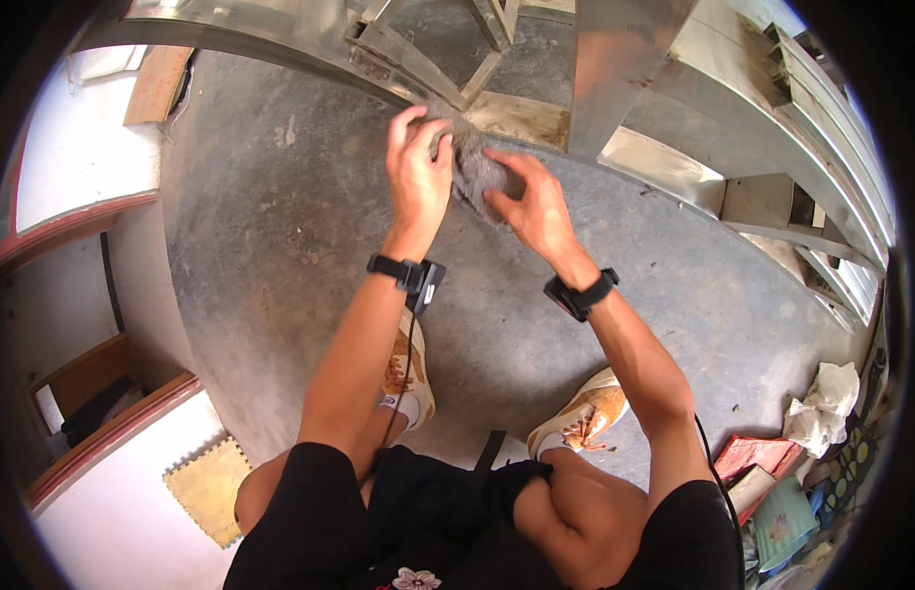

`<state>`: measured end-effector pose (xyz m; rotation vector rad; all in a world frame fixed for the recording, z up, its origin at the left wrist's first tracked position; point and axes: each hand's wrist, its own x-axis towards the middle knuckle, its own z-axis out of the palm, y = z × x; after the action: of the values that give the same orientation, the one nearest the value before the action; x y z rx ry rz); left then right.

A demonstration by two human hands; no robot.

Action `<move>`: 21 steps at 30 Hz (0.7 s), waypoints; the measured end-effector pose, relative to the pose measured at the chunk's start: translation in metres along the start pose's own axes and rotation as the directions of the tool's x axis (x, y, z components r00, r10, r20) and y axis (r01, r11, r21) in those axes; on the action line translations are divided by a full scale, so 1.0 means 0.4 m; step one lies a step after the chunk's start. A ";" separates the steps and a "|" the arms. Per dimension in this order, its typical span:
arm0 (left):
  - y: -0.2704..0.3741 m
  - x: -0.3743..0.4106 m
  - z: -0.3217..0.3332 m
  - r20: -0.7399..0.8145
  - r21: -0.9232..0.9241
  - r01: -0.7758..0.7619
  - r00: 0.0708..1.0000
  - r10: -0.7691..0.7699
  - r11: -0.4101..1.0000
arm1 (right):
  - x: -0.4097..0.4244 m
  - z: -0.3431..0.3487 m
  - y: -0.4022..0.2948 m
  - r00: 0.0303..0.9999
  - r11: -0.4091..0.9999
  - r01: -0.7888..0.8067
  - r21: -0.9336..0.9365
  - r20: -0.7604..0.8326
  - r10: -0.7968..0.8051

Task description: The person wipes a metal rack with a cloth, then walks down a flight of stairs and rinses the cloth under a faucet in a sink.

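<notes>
A crumpled grey cloth [476,166] is between my two hands, in front of the lower edge of a metal frame [398,66]. My left hand [419,166] lies along the cloth's left side, its fingers bent and its fingertips near the frame's lower bar. On the right, my right hand [531,203] has its thumb and forefinger parted at the cloth's edge. The cloth looks pinched between the fingers of both hands, though how firmly each one grips is not plain. Both wrists wear black straps with small devices.
Metal shelving [723,96] runs along the upper right. The grey concrete floor [280,184] shows stains and small debris. White plastic bags [822,409], a red packet [756,461] and a green container [782,520] lie at lower right. A yellow foam mat [207,490] is at lower left.
</notes>
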<state>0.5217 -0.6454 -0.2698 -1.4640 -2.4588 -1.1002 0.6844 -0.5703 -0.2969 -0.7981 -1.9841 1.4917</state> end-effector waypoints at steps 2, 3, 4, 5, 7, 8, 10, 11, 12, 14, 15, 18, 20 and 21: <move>-0.006 0.023 0.044 0.006 0.017 -0.082 0.997 0.082 0.996 | 0.026 0.002 0.006 0.998 0.997 -0.002 -0.079 -0.069 -0.004; -0.028 0.019 0.063 0.013 0.096 -0.143 0.990 0.142 0.985 | 0.042 0.013 0.016 0.997 0.994 -0.013 -0.105 -0.078 0.005; -0.056 0.010 0.080 0.049 0.133 -0.135 0.990 0.130 0.982 | 0.065 0.025 0.021 0.996 0.992 -0.016 -0.128 -0.093 0.004; -0.086 -0.010 0.100 0.087 0.168 -0.123 0.990 0.109 0.978 | 0.079 0.037 0.029 0.994 0.988 -0.025 -0.151 -0.105 0.009; -0.119 -0.043 0.135 0.120 0.233 -0.104 0.990 0.077 0.967 | 0.075 0.073 0.043 0.995 0.987 -0.065 -0.144 -0.088 0.052; -0.124 -0.048 0.151 0.084 0.215 -0.066 0.995 0.049 0.974 | 0.063 0.089 0.046 0.993 0.989 -0.070 -0.131 -0.104 0.056; -0.101 -0.045 0.174 0.057 0.166 -0.008 0.998 -0.002 0.986 | 0.043 0.087 0.055 0.987 0.986 -0.128 -0.103 -0.114 0.116; -0.094 -0.034 0.184 0.056 0.147 0.011 0.998 -0.019 0.989 | 0.042 0.075 0.065 0.984 0.988 -0.141 -0.071 -0.116 0.132; -0.091 -0.027 0.187 0.052 0.134 0.029 0.998 -0.036 0.991 | 0.045 0.061 0.071 0.983 0.988 -0.149 -0.033 -0.114 0.144; -0.072 -0.029 0.193 0.066 0.129 0.028 0.997 -0.037 0.991 | 0.034 0.040 0.075 0.982 0.990 -0.139 -0.035 -0.131 0.133; -0.064 -0.035 0.198 0.072 0.125 0.030 0.997 -0.039 0.992 | 0.023 0.026 0.074 0.982 0.989 -0.141 -0.032 -0.133 0.136; -0.020 -0.042 0.220 0.070 0.049 -0.048 0.997 0.044 0.998 | -0.011 -0.019 0.070 0.979 0.992 -0.128 -0.021 -0.165 0.123; 0.004 -0.027 0.217 0.129 -0.022 -0.093 0.987 0.095 0.995 | -0.034 -0.041 0.073 0.970 0.989 -0.144 -0.033 -0.201 0.134; 0.011 -0.018 0.212 0.157 -0.051 -0.142 0.976 0.148 0.989 | -0.046 -0.051 0.075 0.965 0.987 -0.154 -0.036 -0.222 0.142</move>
<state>0.5530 -0.5976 -0.3331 -1.7781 -2.3961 -1.0473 0.7157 -0.5639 -0.3217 -1.1055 -1.8400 1.3698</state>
